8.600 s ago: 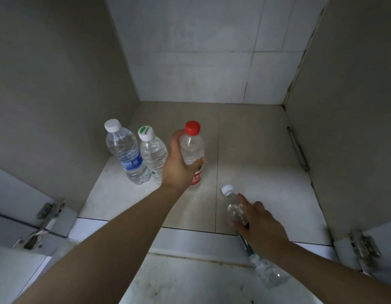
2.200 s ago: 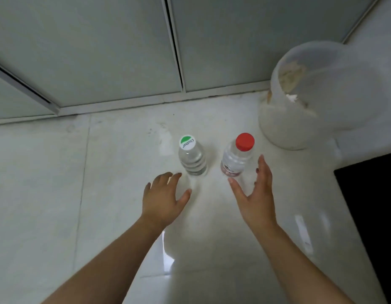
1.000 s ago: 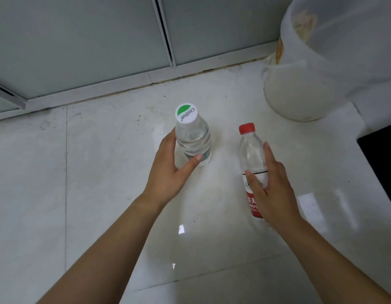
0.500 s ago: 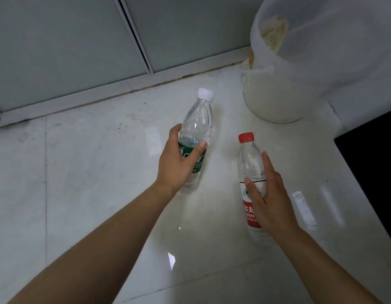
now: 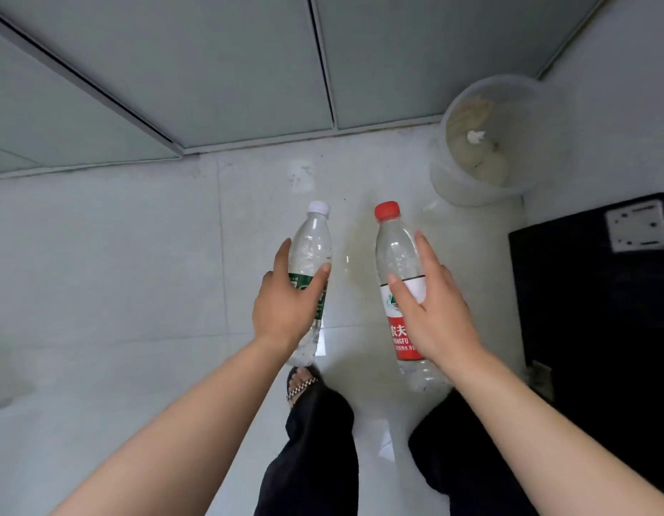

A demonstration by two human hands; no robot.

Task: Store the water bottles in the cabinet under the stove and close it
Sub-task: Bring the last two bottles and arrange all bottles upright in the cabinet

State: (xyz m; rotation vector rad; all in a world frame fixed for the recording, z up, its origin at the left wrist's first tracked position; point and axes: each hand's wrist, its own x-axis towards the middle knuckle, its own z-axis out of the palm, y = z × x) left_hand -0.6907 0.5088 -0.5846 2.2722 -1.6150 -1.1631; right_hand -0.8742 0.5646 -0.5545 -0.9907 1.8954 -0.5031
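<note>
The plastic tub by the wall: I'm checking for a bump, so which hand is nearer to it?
Right. The right hand, holding the red-capped bottle, is below and left of the tub; the left hand is farther left.

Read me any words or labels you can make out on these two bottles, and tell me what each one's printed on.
"农夫": red label of the red-capped bottle, in the right hand.
"NONGFU", first letter partly hidden: same label, below.
Smaller print beneath: too blurred.
Green label of the white-capped bottle, in the left hand: unreadable.

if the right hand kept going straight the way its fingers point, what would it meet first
Probably the translucent bucket against the wall. The right hand, holding the red-capped bottle, points up and slightly right toward it, but depth is unclear from this overhead view.
</note>
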